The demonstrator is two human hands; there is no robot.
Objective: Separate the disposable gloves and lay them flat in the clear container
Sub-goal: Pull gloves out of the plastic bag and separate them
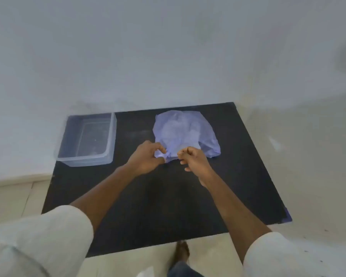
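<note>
A crumpled heap of thin, pale bluish disposable gloves [185,131] lies at the back middle of the black table [158,200]. My left hand [146,157] pinches the near edge of the heap between thumb and fingers. My right hand [194,158] is curled at the same near edge, a little to the right, its fingertips closed on the plastic. The clear container [72,156] stands at the table's back left corner, to the left of my left hand, and looks empty.
A pale wall rises directly behind the table. Light floor tiles surround the table at left, right and front. My foot [181,251] shows below the table's front edge.
</note>
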